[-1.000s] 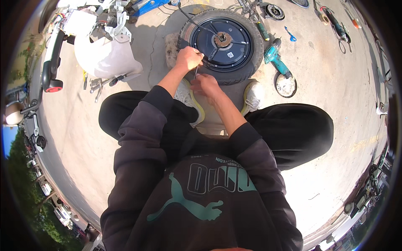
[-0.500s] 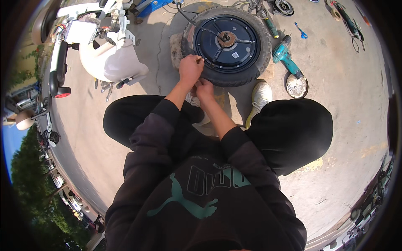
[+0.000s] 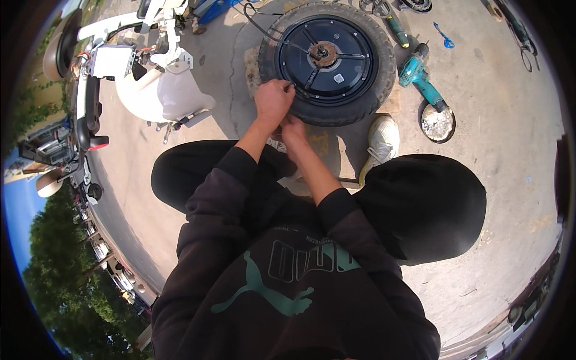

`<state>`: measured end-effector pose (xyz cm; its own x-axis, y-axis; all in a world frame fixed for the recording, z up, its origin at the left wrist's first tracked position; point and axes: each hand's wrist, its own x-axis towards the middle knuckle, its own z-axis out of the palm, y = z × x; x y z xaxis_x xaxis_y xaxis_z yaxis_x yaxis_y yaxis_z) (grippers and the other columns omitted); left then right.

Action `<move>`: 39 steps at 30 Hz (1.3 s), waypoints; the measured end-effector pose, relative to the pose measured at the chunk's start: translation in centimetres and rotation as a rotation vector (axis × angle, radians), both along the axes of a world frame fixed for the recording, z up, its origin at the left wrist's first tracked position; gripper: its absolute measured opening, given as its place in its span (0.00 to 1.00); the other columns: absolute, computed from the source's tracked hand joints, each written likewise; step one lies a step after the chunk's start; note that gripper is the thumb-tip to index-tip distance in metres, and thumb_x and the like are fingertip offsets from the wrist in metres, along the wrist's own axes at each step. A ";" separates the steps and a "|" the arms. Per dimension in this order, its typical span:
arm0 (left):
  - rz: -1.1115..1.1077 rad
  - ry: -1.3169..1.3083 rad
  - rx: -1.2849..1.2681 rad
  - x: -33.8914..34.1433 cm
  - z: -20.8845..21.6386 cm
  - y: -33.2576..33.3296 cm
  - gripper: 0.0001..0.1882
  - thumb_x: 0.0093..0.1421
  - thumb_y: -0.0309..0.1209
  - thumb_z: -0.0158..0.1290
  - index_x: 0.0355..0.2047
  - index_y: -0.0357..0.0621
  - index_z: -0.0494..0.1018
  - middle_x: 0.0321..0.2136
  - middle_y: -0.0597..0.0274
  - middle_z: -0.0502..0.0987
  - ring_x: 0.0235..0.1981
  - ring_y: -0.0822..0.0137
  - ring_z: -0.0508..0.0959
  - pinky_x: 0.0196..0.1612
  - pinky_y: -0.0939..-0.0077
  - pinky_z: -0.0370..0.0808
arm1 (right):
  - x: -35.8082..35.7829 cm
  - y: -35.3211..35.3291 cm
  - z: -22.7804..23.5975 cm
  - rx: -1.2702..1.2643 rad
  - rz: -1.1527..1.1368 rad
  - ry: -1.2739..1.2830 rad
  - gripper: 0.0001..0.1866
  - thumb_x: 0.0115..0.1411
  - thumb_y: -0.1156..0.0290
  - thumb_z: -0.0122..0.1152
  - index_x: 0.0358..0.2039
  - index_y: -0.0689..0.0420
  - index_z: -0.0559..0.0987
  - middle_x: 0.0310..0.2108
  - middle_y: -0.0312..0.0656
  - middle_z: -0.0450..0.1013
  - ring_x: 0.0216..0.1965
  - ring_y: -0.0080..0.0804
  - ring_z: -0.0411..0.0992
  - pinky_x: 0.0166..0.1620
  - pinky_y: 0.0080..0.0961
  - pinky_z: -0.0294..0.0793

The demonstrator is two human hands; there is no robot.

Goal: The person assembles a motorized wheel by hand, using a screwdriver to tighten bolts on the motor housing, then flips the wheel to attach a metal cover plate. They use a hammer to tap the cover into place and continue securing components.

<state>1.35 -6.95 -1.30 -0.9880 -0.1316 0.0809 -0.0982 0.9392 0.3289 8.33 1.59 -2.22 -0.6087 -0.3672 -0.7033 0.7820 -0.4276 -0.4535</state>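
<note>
A wheel with a dark hub motor [image 3: 354, 81] and a worn black tyre [image 3: 384, 72] lies flat in front of me. A rusty ring surrounds its axle, and a black cable [image 3: 255, 25] runs off to the far left. At the tyre's near left edge, my left hand [image 3: 274, 102] is closed with its thumb and finger pinched together; what is in the pinch is too small to name. Just below and to the right, my right hand [image 3: 293, 129] is closed too, close against the left one. Its fingertips are partly hidden, so any held thing cannot be made out.
Right of the wheel lie a teal cordless drill [image 3: 422, 78], a green-handled screwdriver [image 3: 397, 31] and a round dish of pale grease [image 3: 437, 124]. A blue strip [image 3: 444, 36] is farther off. At the left stands a partly stripped white scooter [image 3: 171, 96]. My shoe [image 3: 382, 141] is near the tyre.
The view has tilted slightly, shifting the surroundings. Both hands stay closed at the same edge of the tyre, with only a slight movement of the fingers.
</note>
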 end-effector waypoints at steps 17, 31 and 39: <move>-0.118 -0.048 -0.159 -0.5 0.5 1.4 0.10 0.60 0.34 0.59 0.28 0.41 0.84 0.26 0.49 0.81 0.31 0.46 0.81 0.37 0.52 0.79 | 0.8 -0.7 -1.8 0.280 0.067 0.217 0.17 0.74 0.65 0.50 0.35 0.64 0.79 0.24 0.38 0.76 0.21 0.23 0.71 0.26 0.27 0.69; -0.273 -0.001 -0.156 -0.5 0.6 -0.3 0.08 0.61 0.34 0.60 0.35 0.43 0.83 0.31 0.57 0.79 0.37 0.51 0.81 0.39 0.58 0.78 | -0.7 -4.2 -4.9 0.424 0.210 0.306 0.17 0.66 0.61 0.63 0.47 0.61 0.83 0.41 0.43 0.83 0.41 0.31 0.81 0.40 0.36 0.77; -0.403 -0.170 -0.067 -1.0 1.8 -2.7 0.11 0.60 0.31 0.60 0.41 0.44 0.84 0.36 0.56 0.80 0.43 0.51 0.80 0.45 0.57 0.79 | -1.8 -5.5 -4.8 0.661 0.330 0.598 0.15 0.64 0.61 0.60 0.38 0.60 0.84 0.34 0.55 0.82 0.41 0.52 0.82 0.42 0.44 0.78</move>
<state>0.31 -9.60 0.47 -0.9594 0.2668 -0.0917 0.2328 0.9324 0.2765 6.51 -3.95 -7.00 -0.8719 -0.2239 -0.4354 0.3773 0.2596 -0.8890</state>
